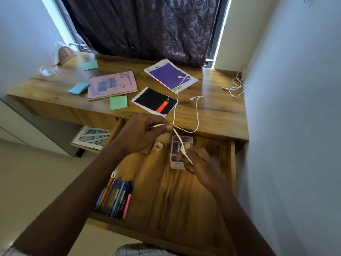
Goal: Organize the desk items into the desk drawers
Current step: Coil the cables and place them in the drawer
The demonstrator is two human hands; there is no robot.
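Above the drawer (166,191), both hands (142,133) pinch a white cable (197,115).

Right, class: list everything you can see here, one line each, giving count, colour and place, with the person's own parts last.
Sticky-note pads: three, two green, one blue, desk left.
Pink notebook: one, desk.
Black spiral notebook: one, desk centre.
Purple pad: one, desk rear.
White cable: one, desk to hands.
Second white cable: one, desk right.
Glass dish: one, clear, desk corner.
Pens: several, mixed, open drawer.
Organizer tray: one, pale pink, drawer.
Tape roll: one, clear, drawer.
Left hand: grip on cable.
Right hand: grip on cable.
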